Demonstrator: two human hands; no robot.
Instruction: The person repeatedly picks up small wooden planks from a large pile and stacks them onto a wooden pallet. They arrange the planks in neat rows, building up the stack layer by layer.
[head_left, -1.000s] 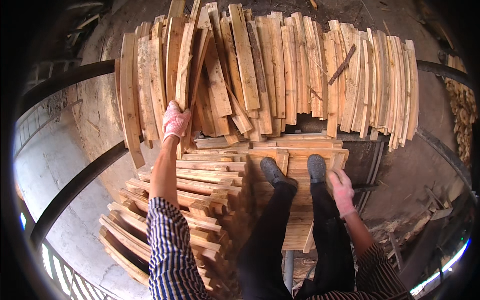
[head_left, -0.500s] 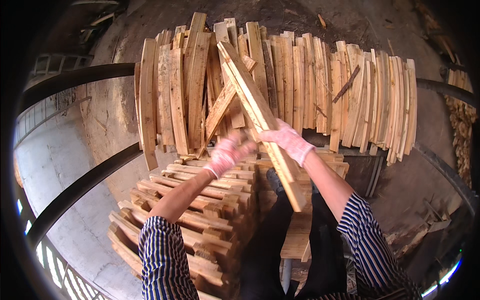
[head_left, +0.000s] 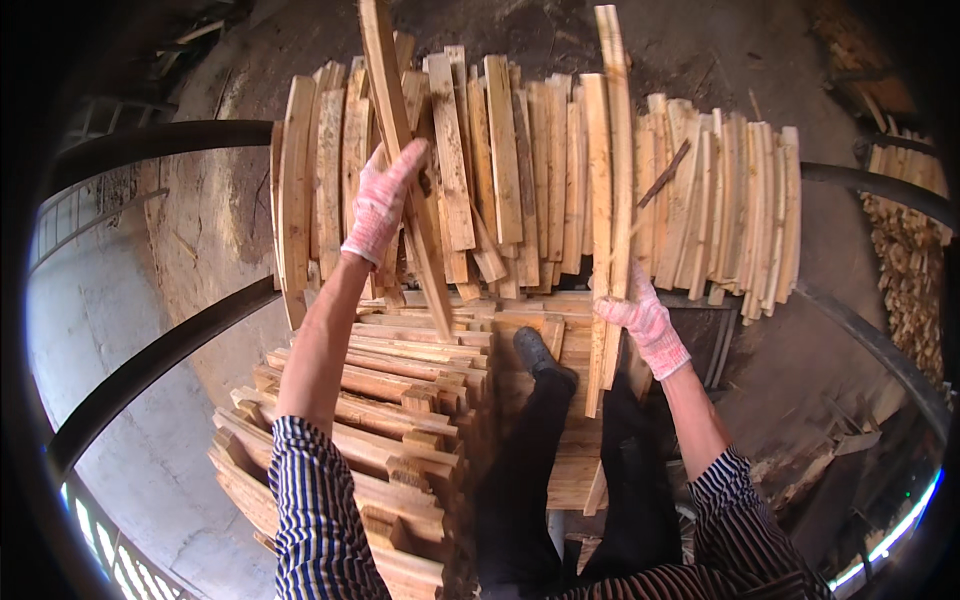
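My left hand [head_left: 380, 205], in a pink and white glove, is closed around a long wooden slat [head_left: 388, 80]. This slat is tilted, its top leaning left and its lower end above the stacked wood. Farther right, my gloved right hand [head_left: 645, 325] grips a pair of wooden slats [head_left: 612, 180] near their lower part. These two lie side by side, nearly upright in the view, with one reaching higher than the other. Behind both hands, a row of loose wooden slats [head_left: 510, 150] rests crosswise on dark curved bars.
A layered stack of wood pieces [head_left: 400, 410] rises at the lower left, beside my legs. Dark metal bars [head_left: 165, 140] run out on both sides. A thin dark stick [head_left: 662, 175] lies on the row's right part. More wood is piled at the far right [head_left: 905, 260].
My hands have moved apart. My left hand has taken hold of a slat at the left, while my right hand has swung its slats right and more upright.
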